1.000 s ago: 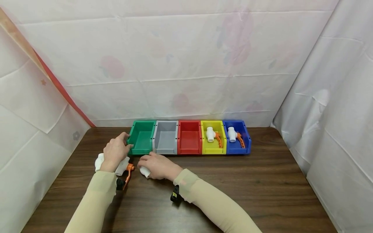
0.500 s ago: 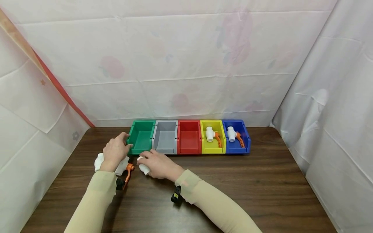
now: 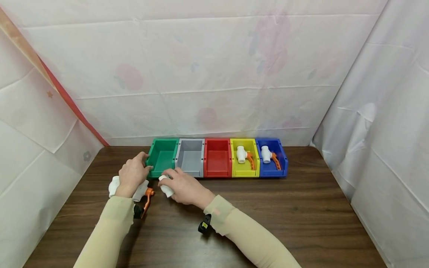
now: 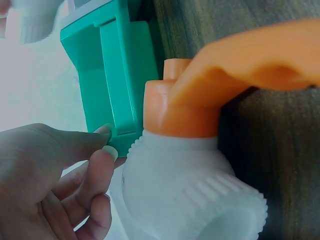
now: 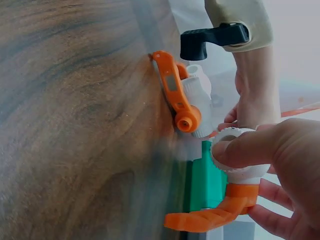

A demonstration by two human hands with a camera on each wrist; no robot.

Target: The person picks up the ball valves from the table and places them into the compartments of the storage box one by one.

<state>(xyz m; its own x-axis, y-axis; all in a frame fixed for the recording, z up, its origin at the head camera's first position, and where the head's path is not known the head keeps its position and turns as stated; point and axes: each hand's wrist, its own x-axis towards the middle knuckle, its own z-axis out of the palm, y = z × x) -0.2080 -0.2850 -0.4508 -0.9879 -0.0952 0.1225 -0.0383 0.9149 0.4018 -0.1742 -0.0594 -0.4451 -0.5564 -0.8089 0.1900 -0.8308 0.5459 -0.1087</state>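
My right hand (image 3: 185, 187) grips a white ball valve (image 3: 166, 186) just in front of the green bin (image 3: 163, 160). In the right wrist view, the thumb presses on one end of this valve (image 5: 242, 172) and its orange lever hangs below. My left hand (image 3: 133, 173) pinches the left side of the green bin, near its front corner in the left wrist view. Beneath the left wrist lie white ball valves, one at the left (image 3: 114, 185) and one with an orange lever (image 3: 141, 191), both partly hidden by the hand.
Joined to the green bin in a row are a grey bin (image 3: 190, 174), a red bin (image 3: 218, 174), a yellow bin (image 3: 239, 173) and a blue bin (image 3: 273, 174). One ball valve lies in the yellow bin, another in the blue. Behind the row hangs a white curtain (image 3: 214, 74).
My right hand has turned and raised the ball valve slightly, and more of its white body shows. The left hand stays at the green bin.
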